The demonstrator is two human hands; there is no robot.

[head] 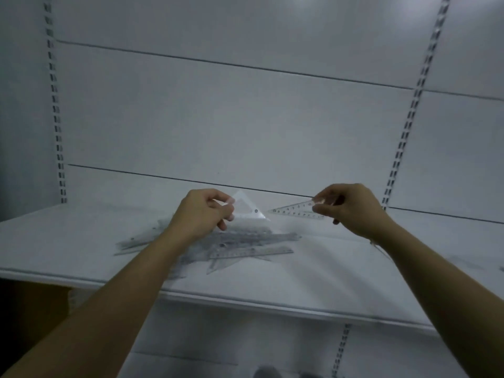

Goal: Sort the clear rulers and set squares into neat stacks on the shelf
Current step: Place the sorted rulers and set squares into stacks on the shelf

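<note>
Closest to the camera, two bare forearms reach up over the front lip of a white shelf point(272, 304). On the shelf there's a messy pile of clear rulers point(223, 245) and set squares, all overlapping at odd angles, with one straight ruler point(252, 252) lying on the near side of the heap. Just past that, the left hand point(203, 212) is pinching a clear set square point(245, 210) by its corner, held up above the pile. The right hand point(351, 208) is pinching a longer, skinnier set square point(297, 210) with printed numbers, its pointy tip aimed toward the left one, the two tips close but apart. Behind it all is the white back panel point(245, 118) with slotted uprights point(56, 105) on either side.
</note>
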